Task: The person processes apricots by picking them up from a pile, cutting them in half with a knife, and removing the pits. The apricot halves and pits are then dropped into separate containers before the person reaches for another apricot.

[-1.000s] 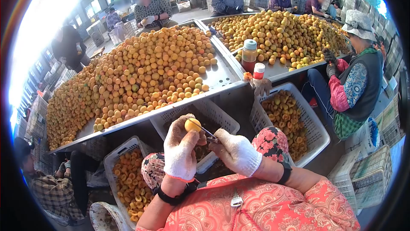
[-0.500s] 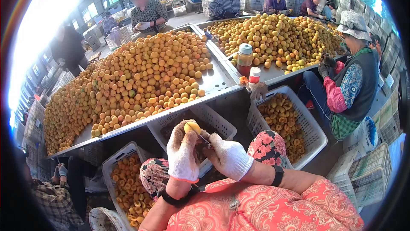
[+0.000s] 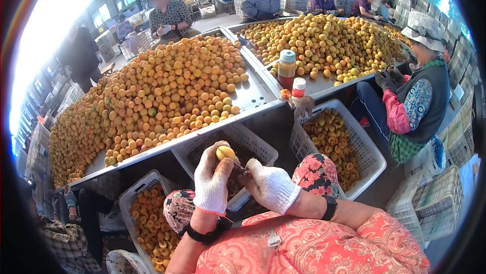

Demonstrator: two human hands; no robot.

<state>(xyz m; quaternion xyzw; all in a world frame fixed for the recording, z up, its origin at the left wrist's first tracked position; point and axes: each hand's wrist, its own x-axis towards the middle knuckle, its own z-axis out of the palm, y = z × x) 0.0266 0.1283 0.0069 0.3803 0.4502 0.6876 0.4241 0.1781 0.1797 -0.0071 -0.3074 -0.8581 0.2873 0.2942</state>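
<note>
Between the thumb and fingers of my gloved left hand (image 3: 211,185) is a yellow-orange apricot (image 3: 226,153), held up over the crate in front of me. My right hand (image 3: 272,187), in a white glove with a soiled front, is closed around a thin metal tool (image 3: 240,166) whose tip points at the apricot. Its handle is hidden by the fingers, so I cannot tell its exact kind. Beneath both hands sits a light grey crate (image 3: 259,147) with dark contents.
A metal sorting table (image 3: 255,95) carries heaped apricots (image 3: 172,86). Crates of split apricots stand at left (image 3: 152,223) and right (image 3: 331,145). A jar (image 3: 286,69) and a red bottle (image 3: 298,87) stand at the table's edge. A co-worker (image 3: 417,91) sits at right.
The whole view has shifted slightly. The apricot has turned a little in my left hand, and my right hand stays close beside it with the tool.
</note>
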